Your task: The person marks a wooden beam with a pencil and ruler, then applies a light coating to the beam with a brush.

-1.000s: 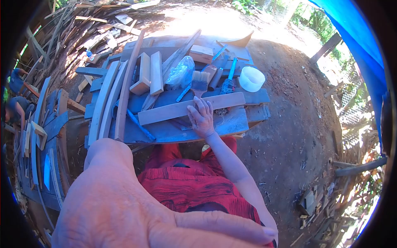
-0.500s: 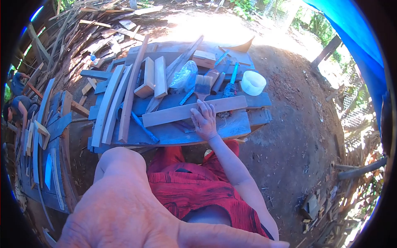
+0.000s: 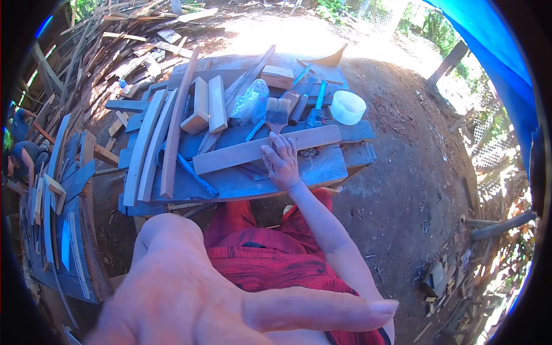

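Observation:
My left hand is raised close to the camera, its thumb stretched out to the right; the other fingertips run out of view at the bottom. Nothing shows in it. My right hand is at the front of the workbench, over a long wooden board. Its fingers are bent round the handle of a paintbrush, whose bristles point away from me; the handle is mostly hidden by the fingers and the board. A clear plastic bag and a white round container stand beyond the board.
Long wood strips and short blocks cover the bench's left. A hammer-like tool with a blue handle lies there too. Scrap wood is heaped behind. A person bends by a second bench at left.
The view has shifted slightly, so the bench appears a little higher and further left. My left thumb sits slightly higher in view. My right hand keeps its place at the board and brush.

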A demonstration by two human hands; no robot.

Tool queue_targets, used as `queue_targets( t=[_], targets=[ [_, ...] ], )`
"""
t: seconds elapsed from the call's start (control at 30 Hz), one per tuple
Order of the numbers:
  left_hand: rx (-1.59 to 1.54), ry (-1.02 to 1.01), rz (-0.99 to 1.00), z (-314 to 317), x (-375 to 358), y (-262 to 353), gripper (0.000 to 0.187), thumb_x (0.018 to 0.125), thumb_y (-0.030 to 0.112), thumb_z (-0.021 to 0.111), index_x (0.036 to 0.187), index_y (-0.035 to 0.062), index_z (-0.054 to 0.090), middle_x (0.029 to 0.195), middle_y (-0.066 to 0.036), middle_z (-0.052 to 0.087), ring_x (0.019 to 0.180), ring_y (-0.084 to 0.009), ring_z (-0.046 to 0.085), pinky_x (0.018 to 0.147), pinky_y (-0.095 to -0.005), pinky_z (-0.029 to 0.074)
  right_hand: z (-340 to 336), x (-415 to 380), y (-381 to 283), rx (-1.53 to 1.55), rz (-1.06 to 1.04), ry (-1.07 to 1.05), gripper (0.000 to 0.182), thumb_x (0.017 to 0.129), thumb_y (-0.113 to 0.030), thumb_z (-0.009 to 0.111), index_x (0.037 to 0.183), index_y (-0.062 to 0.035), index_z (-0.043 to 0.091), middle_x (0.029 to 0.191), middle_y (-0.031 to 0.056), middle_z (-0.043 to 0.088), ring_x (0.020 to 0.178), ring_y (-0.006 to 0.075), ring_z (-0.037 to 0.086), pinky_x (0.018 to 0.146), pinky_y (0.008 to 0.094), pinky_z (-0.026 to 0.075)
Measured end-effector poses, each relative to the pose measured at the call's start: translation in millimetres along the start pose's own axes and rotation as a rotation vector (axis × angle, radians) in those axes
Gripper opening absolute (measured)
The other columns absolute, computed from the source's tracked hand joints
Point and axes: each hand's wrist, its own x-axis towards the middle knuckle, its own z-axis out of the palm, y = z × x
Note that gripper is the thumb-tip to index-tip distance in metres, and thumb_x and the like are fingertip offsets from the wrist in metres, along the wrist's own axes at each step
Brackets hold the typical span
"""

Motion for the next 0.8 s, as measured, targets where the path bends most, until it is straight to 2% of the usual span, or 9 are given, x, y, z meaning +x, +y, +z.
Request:
queue_targets(
  t=[0.17,0.37,0.5,0.8],
  targets=[
    [-0.017,-0.015,0.016,6,-7,1,0.065,0.099,0.043,0.013,0.133,-0.0002,0.046,0.129,-0.02,0.048,0.13,-0.0348,0.035,0.11,-0.0471,0.017,-1,1,-2,-0.007,-0.016,-0.005,0.028,0.081,-0.015,0.065,0.108,-0.0102,0.06,0.133,0.0161,0.045,0.123,0.0363,0.044,0.103,0.0509,0.03],
    [0.153,0.003,0.004,19,-14,35,0.067,0.099,0.043,0.009,0.133,-0.0017,0.045,0.131,-0.02,0.047,0.131,-0.0338,0.034,0.112,-0.0463,0.014,0,4,-8,-0.038,-0.03,-0.022,0.027,0.081,-0.011,0.066,0.107,-0.0074,0.062,0.131,0.0156,0.048,0.121,0.0345,0.045,0.104,0.0487,0.031],
    [0.229,-0.009,-0.018,25,-12,51,0.069,0.1,0.043,0.006,0.134,-0.0027,0.045,0.132,-0.02,0.047,0.131,-0.0331,0.034,0.112,-0.0457,0.013,5,2,-8,-0.037,-0.044,-0.024,0.029,0.081,-0.011,0.065,0.11,-0.0091,0.061,0.132,0.0159,0.048,0.123,0.0346,0.045,0.105,0.0504,0.03],
    [0.251,-0.049,-0.038,20,-9,51,0.072,0.1,0.043,0.001,0.134,-0.0047,0.044,0.135,-0.021,0.045,0.133,-0.0317,0.033,0.114,-0.0446,0.01,7,3,-10,-0.089,-0.068,-0.015,0.025,0.084,-0.012,0.063,0.109,-0.0088,0.061,0.132,0.0152,0.047,0.122,0.0336,0.046,0.104,0.0502,0.031]
  ],
)
